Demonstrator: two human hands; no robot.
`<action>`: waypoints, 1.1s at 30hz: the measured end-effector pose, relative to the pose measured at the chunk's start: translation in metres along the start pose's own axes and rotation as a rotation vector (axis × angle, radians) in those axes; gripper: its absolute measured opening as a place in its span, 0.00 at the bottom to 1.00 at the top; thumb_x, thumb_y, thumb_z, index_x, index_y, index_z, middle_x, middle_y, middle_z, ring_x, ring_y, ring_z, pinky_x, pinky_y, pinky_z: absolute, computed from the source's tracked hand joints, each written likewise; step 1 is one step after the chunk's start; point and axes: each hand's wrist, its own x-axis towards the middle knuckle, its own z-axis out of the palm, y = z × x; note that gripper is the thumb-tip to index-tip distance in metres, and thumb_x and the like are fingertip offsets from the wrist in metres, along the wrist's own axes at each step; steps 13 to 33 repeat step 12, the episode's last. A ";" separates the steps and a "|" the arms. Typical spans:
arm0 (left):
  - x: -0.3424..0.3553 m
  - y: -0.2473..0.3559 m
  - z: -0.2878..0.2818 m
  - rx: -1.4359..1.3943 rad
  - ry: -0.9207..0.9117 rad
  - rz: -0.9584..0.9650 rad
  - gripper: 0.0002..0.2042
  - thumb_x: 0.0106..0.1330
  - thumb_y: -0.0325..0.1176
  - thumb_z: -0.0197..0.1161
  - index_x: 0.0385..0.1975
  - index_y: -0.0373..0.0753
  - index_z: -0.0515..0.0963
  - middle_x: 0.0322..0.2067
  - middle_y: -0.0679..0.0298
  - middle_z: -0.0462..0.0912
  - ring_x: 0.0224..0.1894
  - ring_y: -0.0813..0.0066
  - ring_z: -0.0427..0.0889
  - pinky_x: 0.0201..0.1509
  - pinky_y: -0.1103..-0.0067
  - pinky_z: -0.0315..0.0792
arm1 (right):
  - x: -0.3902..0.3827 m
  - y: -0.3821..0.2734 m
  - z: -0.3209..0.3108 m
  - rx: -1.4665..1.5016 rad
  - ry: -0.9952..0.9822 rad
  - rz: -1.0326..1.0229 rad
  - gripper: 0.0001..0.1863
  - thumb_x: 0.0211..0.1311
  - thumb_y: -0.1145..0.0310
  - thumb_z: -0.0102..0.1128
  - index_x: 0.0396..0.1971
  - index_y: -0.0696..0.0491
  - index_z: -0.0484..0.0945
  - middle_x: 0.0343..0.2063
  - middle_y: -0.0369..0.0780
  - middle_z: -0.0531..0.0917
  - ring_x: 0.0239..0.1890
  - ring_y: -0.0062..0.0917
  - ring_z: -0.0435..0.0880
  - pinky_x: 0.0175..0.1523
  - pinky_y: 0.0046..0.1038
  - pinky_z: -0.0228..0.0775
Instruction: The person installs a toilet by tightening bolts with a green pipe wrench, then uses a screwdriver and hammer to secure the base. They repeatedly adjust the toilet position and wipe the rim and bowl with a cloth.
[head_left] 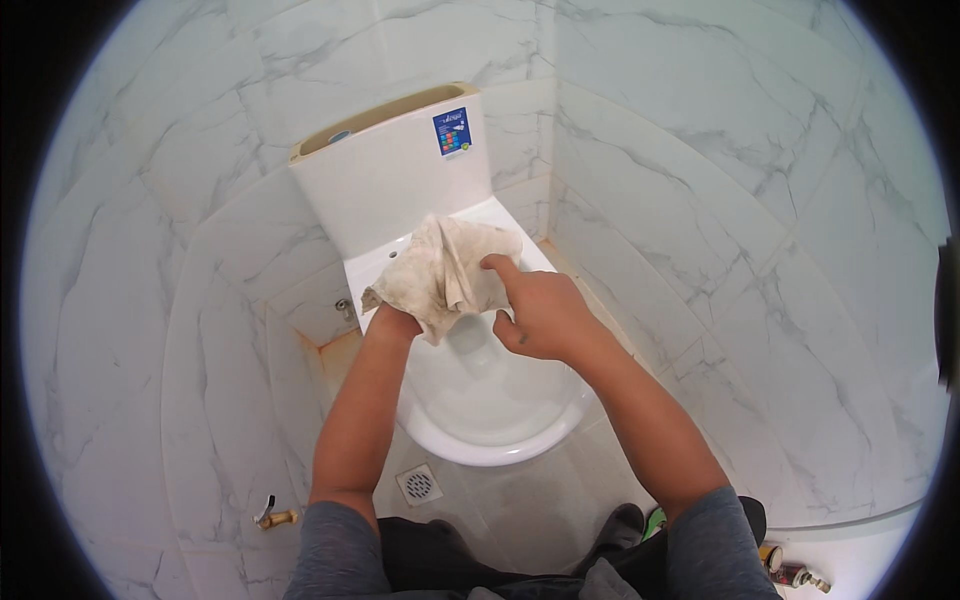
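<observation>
A crumpled off-white cloth (440,265) with grey stains is held up over the back of a white toilet bowl (460,430). My left hand (398,322) holds the cloth at its lower left, and its fingers are covered by the fabric. At the cloth's right side is my right hand (548,312), with the index finger bent onto the fabric and the thumb lower down, near the edge. Its other fingers are hidden. Behind the cloth stands the white toilet tank (400,185), its top uncovered.
A blue printed sticker (452,133) is on the tank's front. Marbled tile walls (680,200) close in on both sides. A brass tap (275,514) juts from the left wall, and a square floor drain (419,485) lies left of the bowl. Small containers (795,574) lie at lower right.
</observation>
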 end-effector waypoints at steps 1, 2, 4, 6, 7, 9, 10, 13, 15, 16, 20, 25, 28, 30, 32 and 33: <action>-0.008 0.007 -0.016 0.327 -0.127 0.019 0.21 0.80 0.42 0.41 0.64 0.39 0.70 0.62 0.56 0.77 0.61 0.58 0.78 0.66 0.65 0.74 | 0.003 -0.003 0.001 -0.140 -0.048 0.036 0.33 0.49 0.74 0.60 0.61 0.53 0.70 0.20 0.38 0.79 0.22 0.35 0.81 0.28 0.36 0.69; -0.010 0.014 -0.021 0.557 -0.141 0.088 0.21 0.79 0.43 0.42 0.64 0.39 0.70 0.62 0.56 0.77 0.61 0.58 0.77 0.66 0.66 0.73 | 0.006 -0.007 0.004 -0.207 -0.061 -0.024 0.34 0.49 0.75 0.60 0.61 0.51 0.70 0.21 0.39 0.81 0.24 0.36 0.83 0.29 0.37 0.70; -0.014 0.015 -0.029 0.687 -0.178 0.041 0.22 0.75 0.43 0.48 0.63 0.39 0.71 0.60 0.57 0.78 0.61 0.59 0.78 0.66 0.66 0.73 | 0.006 -0.013 0.013 -0.366 -0.175 -0.058 0.35 0.50 0.76 0.60 0.63 0.48 0.70 0.24 0.39 0.83 0.28 0.39 0.85 0.31 0.39 0.72; -0.012 -0.003 -0.041 0.717 -0.122 0.040 0.24 0.68 0.43 0.57 0.62 0.42 0.73 0.58 0.59 0.80 0.60 0.60 0.79 0.64 0.67 0.74 | 0.007 0.004 0.010 -0.345 -0.224 -0.168 0.33 0.50 0.76 0.60 0.61 0.45 0.73 0.26 0.40 0.85 0.29 0.39 0.86 0.32 0.39 0.73; -0.009 -0.013 -0.044 0.731 -0.095 0.046 0.25 0.65 0.43 0.62 0.61 0.43 0.75 0.57 0.60 0.81 0.59 0.61 0.80 0.63 0.68 0.74 | 0.010 0.018 0.006 -0.329 -0.228 -0.226 0.32 0.50 0.77 0.60 0.60 0.44 0.75 0.27 0.41 0.86 0.30 0.39 0.86 0.32 0.39 0.74; -0.004 -0.028 -0.040 0.763 -0.070 -0.016 0.27 0.58 0.43 0.71 0.59 0.45 0.77 0.54 0.61 0.84 0.58 0.62 0.81 0.61 0.69 0.75 | 0.010 0.055 -0.013 -0.244 -0.194 -0.293 0.25 0.51 0.76 0.61 0.52 0.45 0.82 0.31 0.43 0.87 0.30 0.38 0.86 0.34 0.39 0.76; -0.004 -0.033 -0.046 0.728 0.008 0.010 0.28 0.59 0.42 0.71 0.60 0.45 0.77 0.55 0.62 0.84 0.59 0.62 0.81 0.62 0.69 0.74 | 0.005 0.076 -0.025 -0.137 -0.125 -0.203 0.18 0.54 0.72 0.63 0.47 0.46 0.85 0.30 0.43 0.87 0.32 0.38 0.87 0.37 0.39 0.77; -0.010 -0.035 -0.064 0.771 0.080 0.126 0.28 0.58 0.40 0.70 0.62 0.45 0.76 0.57 0.62 0.83 0.61 0.61 0.80 0.66 0.68 0.72 | -0.007 0.115 -0.047 0.078 0.073 0.021 0.10 0.57 0.65 0.67 0.38 0.49 0.87 0.31 0.43 0.88 0.35 0.38 0.87 0.41 0.39 0.78; -0.010 -0.035 -0.064 0.771 0.080 0.126 0.28 0.58 0.40 0.70 0.62 0.45 0.76 0.57 0.62 0.83 0.61 0.61 0.80 0.66 0.68 0.72 | -0.007 0.115 -0.047 0.078 0.073 0.021 0.10 0.57 0.65 0.67 0.38 0.49 0.87 0.31 0.43 0.88 0.35 0.38 0.87 0.41 0.39 0.78; -0.010 -0.035 -0.064 0.771 0.080 0.126 0.28 0.58 0.40 0.70 0.62 0.45 0.76 0.57 0.62 0.83 0.61 0.61 0.80 0.66 0.68 0.72 | -0.007 0.115 -0.047 0.078 0.073 0.021 0.10 0.57 0.65 0.67 0.38 0.49 0.87 0.31 0.43 0.88 0.35 0.38 0.87 0.41 0.39 0.78; -0.010 -0.035 -0.064 0.771 0.080 0.126 0.28 0.58 0.40 0.70 0.62 0.45 0.76 0.57 0.62 0.83 0.61 0.61 0.80 0.66 0.68 0.72 | -0.007 0.115 -0.047 0.078 0.073 0.021 0.10 0.57 0.65 0.67 0.38 0.49 0.87 0.31 0.43 0.88 0.35 0.38 0.87 0.41 0.39 0.78; -0.010 -0.035 -0.064 0.771 0.080 0.126 0.28 0.58 0.40 0.70 0.62 0.45 0.76 0.57 0.62 0.83 0.61 0.61 0.80 0.66 0.68 0.72 | -0.007 0.115 -0.047 0.078 0.073 0.021 0.10 0.57 0.65 0.67 0.38 0.49 0.87 0.31 0.43 0.88 0.35 0.38 0.87 0.41 0.39 0.78; -0.010 -0.035 -0.064 0.771 0.080 0.126 0.28 0.58 0.40 0.70 0.62 0.45 0.76 0.57 0.62 0.83 0.61 0.61 0.80 0.66 0.68 0.72 | -0.007 0.115 -0.047 0.078 0.073 0.021 0.10 0.57 0.65 0.67 0.38 0.49 0.87 0.31 0.43 0.88 0.35 0.38 0.87 0.41 0.39 0.78; -0.010 -0.035 -0.064 0.771 0.080 0.126 0.28 0.58 0.40 0.70 0.62 0.45 0.76 0.57 0.62 0.83 0.61 0.61 0.80 0.66 0.68 0.72 | -0.007 0.115 -0.047 0.078 0.073 0.021 0.10 0.57 0.65 0.67 0.38 0.49 0.87 0.31 0.43 0.88 0.35 0.38 0.87 0.41 0.39 0.78; -0.010 -0.035 -0.064 0.771 0.080 0.126 0.28 0.58 0.40 0.70 0.62 0.45 0.76 0.57 0.62 0.83 0.61 0.61 0.80 0.66 0.68 0.72 | -0.007 0.115 -0.047 0.078 0.073 0.021 0.10 0.57 0.65 0.67 0.38 0.49 0.87 0.31 0.43 0.88 0.35 0.38 0.87 0.41 0.39 0.78; -0.010 -0.035 -0.064 0.771 0.080 0.126 0.28 0.58 0.40 0.70 0.62 0.45 0.76 0.57 0.62 0.83 0.61 0.61 0.80 0.66 0.68 0.72 | -0.007 0.115 -0.047 0.078 0.073 0.021 0.10 0.57 0.65 0.67 0.38 0.49 0.87 0.31 0.43 0.88 0.35 0.38 0.87 0.41 0.39 0.78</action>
